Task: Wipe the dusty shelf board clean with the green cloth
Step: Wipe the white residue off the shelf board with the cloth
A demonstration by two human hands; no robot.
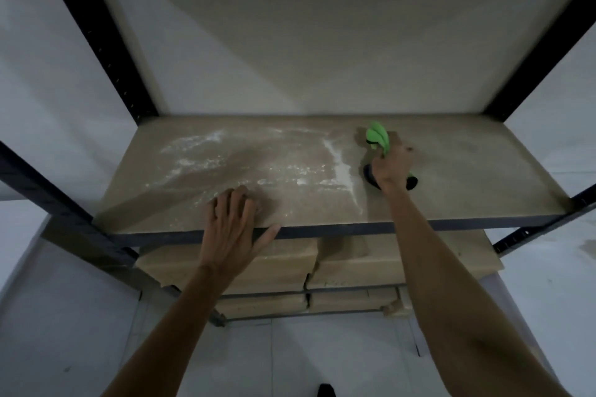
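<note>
- Left hand point(230, 232) lying flat, fingers spread, on 6 o'clock edge of shelf board point(467, 177).
- Right hand point(392, 164) gripping bunched green cloth point(377, 135) at 2 o'clock.
- Dust point(193, 147) streaking 10 o'clock side; 3 o'clock side looking bare.

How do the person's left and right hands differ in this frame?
The left hand lies flat, fingers straight, holding nothing; the right hand grips the green cloth. The left hand sits at the front edge beside the white dust; the right hand is farther back, right of that dust. Both reach onto the same shelf board.
</note>
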